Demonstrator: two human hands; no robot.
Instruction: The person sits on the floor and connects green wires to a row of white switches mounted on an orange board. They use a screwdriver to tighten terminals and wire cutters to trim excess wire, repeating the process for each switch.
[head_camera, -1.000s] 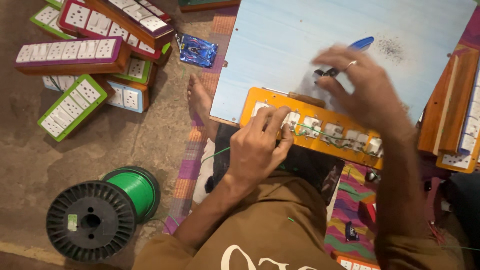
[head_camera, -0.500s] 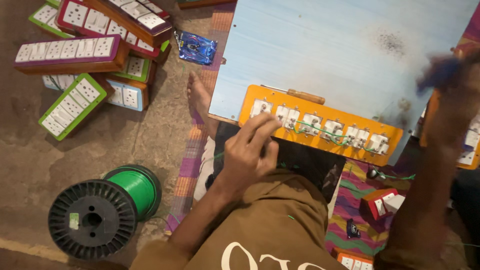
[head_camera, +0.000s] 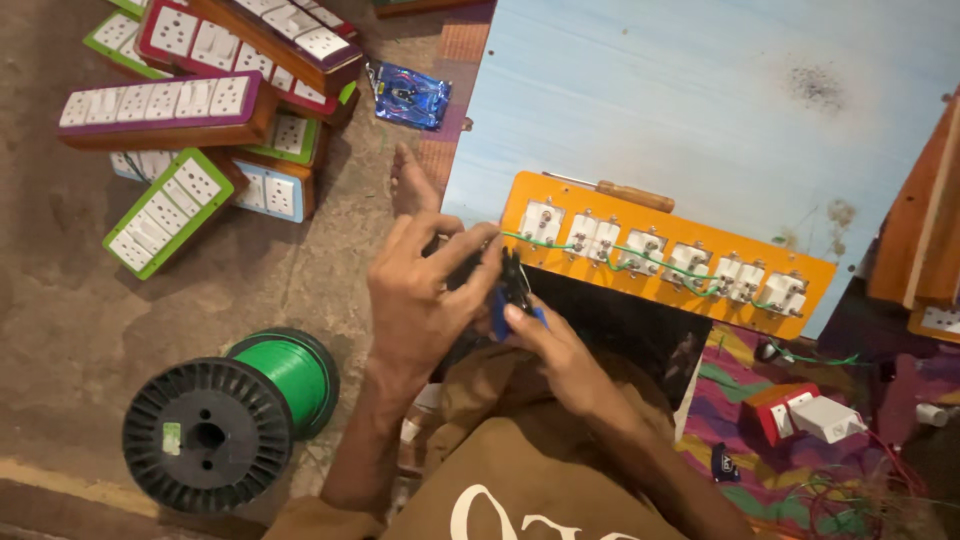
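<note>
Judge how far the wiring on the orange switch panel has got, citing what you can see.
Looks done: green wire runs across the row of switch backs on the orange panel. In hand: the left hand and right hand meet at the panel's left end around blue-handled pliers. Left: cannot tell; the green wire spool stands beside.
</note>
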